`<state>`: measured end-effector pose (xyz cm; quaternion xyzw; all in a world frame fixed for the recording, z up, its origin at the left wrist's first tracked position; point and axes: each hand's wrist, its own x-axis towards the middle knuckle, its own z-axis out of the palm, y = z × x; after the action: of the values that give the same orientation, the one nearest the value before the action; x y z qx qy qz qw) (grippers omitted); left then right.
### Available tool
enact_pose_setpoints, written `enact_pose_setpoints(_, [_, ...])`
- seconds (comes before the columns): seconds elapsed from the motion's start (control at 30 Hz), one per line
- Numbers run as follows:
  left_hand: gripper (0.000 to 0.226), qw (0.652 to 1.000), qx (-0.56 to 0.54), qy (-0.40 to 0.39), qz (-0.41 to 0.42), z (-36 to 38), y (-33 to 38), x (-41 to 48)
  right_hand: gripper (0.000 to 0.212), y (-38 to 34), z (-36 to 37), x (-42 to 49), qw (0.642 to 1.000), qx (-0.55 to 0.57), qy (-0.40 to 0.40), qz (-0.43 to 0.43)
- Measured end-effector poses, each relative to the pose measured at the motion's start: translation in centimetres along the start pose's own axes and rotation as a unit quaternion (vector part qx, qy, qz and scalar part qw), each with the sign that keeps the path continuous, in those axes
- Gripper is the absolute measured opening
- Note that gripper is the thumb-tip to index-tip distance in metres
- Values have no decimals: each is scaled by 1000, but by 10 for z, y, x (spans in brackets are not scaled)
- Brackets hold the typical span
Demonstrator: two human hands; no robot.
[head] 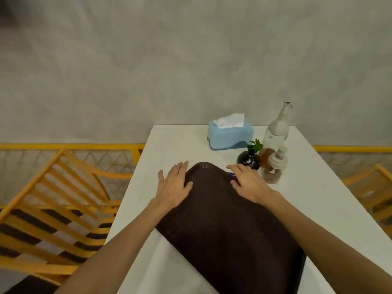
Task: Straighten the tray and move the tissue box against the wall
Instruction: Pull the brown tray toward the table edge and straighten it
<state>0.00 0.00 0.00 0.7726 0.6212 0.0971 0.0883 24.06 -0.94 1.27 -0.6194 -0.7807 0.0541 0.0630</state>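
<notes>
Both of my hands lie flat on the far end of the dark brown, pebbled plastic tray (222,225), which sits skewed on the white tabletop (135,209), its long side running from the far middle toward the near right. My left hand (172,186) covers the tray's far left rim, fingers (180,168) spread and loose, gripping nothing, some of them reaching past the rim onto the tabletop. My right hand (248,184) rests on the far right corner, likewise unclenched and pressing palm-down. Beyond my fingertips, well apart from the tray, stands the pale blue rectangular tissue box (230,135) with a white tissue puffing from its top; it is near the grey rough-plastered wall (191,60), angled slightly, and I cannot tell whether it touches. Just beside my right hand stands a round black glossy vase (249,160) holding a green sprig, a clear tall glass bottle (276,128) and a small clear jar with a pale lid (273,168). Yellow slatted wooden chairs (53,209) flank the tabletop.
</notes>
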Motion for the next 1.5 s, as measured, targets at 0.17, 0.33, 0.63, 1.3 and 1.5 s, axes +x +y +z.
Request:
enact_pose_setpoints(0.17, [60, 993, -21, -72, -96, 25, -25, -9, 63, 11, 22, -4, 992, -14, -92, 84])
enact_pose_setpoints(0.33, [31, 990, 7, -51, -131, 38, -44, -12, 68, 17, 41, -2, 982, -39, -125, 139])
enact_pose_setpoints(0.63, [30, 989, 33, -10, -144, 39, -59, 2, 54, 18, 50, 5, 976, -56, -123, 173])
enact_pose_setpoints(1.3, [31, 924, -202, -14, -326, 36, -42, -87, 37, -3, 44, -3, 969, 29, -109, 221])
enact_pose_setpoints(1.5, [36, 945, -163, -8, -284, 7, -80, -54, 42, -21, 43, -1, 964, 97, -100, 227])
